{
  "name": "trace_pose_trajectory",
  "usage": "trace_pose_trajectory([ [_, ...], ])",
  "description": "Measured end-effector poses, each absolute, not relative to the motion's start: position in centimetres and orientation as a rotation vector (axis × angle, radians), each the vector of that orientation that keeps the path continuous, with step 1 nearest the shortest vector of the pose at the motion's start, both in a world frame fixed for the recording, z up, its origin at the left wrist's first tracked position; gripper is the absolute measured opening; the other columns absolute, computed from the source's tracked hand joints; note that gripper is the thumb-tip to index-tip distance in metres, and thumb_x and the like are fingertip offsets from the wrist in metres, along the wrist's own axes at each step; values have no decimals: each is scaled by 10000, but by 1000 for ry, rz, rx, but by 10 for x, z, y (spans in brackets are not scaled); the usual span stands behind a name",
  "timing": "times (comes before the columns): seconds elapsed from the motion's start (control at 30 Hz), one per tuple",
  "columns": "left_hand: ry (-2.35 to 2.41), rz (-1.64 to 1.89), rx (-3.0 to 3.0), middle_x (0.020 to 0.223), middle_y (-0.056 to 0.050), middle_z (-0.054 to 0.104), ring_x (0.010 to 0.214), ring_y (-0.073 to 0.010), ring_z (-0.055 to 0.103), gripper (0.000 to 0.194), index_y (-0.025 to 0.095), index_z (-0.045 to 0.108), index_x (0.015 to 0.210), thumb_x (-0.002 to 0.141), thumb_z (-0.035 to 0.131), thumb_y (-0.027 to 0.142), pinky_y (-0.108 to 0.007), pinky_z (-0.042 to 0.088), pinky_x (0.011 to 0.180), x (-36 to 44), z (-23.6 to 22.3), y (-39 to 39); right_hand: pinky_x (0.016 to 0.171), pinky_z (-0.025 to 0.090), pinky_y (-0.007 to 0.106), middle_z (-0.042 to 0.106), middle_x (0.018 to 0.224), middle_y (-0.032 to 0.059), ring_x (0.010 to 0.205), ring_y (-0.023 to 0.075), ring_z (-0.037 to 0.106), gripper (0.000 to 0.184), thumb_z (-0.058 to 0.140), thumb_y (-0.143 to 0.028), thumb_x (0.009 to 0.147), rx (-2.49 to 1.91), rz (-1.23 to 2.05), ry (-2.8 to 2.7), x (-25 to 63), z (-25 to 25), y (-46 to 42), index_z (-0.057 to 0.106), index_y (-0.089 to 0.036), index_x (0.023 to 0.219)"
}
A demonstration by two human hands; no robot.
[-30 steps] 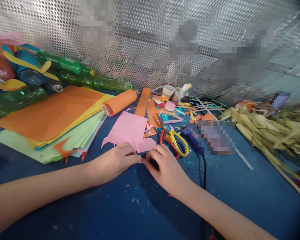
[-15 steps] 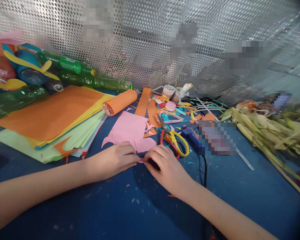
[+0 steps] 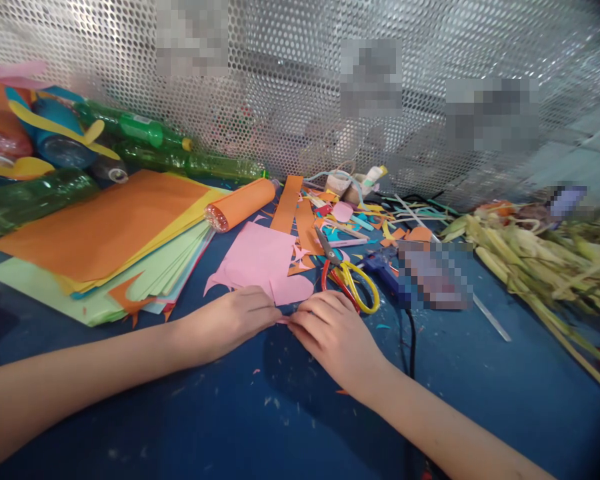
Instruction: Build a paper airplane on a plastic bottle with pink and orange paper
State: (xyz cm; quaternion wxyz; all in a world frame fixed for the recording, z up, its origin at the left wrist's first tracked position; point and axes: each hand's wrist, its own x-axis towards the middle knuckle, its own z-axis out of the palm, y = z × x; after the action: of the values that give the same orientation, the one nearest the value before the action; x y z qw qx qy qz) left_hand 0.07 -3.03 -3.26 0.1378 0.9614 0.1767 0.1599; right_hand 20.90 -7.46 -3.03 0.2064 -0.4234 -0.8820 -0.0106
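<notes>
Between my two hands a small piece of pink paper [image 3: 283, 321] just shows; the rest of it is covered by fingers. My left hand [image 3: 237, 321] pinches its left end, palm down. My right hand [image 3: 333, 333] has thumb and fingers closed on the other end. Right behind them lies a larger cut pink sheet [image 3: 257, 253], with a rounded pink cutout [image 3: 293, 291] on its near edge. Scissors [image 3: 347, 273] with red and yellow handles rest beyond my right hand, blades partly spread.
Stacked coloured paper [image 3: 110, 220] lies left, beside an orange-wrapped bottle [image 3: 243, 203]. Green bottles [image 3: 150, 157] line the mesh wall [image 3: 290, 80]. Paper scraps, a blue glue gun [image 3: 387, 273] with a black cord, a blurred-out item and corn husks [image 3: 535, 267] occupy the right.
Both hands stay in nearly the same place on the pink piece. The fingers of my right hand have curled closer together, and the view has shifted very slightly.
</notes>
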Motion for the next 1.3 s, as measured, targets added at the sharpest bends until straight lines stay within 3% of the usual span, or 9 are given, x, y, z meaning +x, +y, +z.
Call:
trace_pose_trajectory([
  [0.63,710,474,2547,867,-43,578,839,-157,540,179,169,617,904,892,449,228,-267,445,759,5,-29,-27,761,395,335,604,784,28,822,184,515,108,502,-220,869,-1319,37,-2471,207,-33,-74,596,-176,840],
  [0.87,683,390,2730,867,-79,583,856,-190,537,247,130,602,941,919,371,214,-319,449,776,8,-25,-32,761,398,337,603,789,24,815,184,517,80,517,-210,857,-1314,75,-2487,205,-30,-73,582,-176,826],
  [1.3,501,201,3107,727,-67,617,701,-206,574,130,116,610,776,827,501,166,-321,480,654,28,-10,-20,754,424,355,591,795,55,807,200,513,91,506,-196,854,-1286,195,-2417,206,-29,-73,567,-151,805],
])
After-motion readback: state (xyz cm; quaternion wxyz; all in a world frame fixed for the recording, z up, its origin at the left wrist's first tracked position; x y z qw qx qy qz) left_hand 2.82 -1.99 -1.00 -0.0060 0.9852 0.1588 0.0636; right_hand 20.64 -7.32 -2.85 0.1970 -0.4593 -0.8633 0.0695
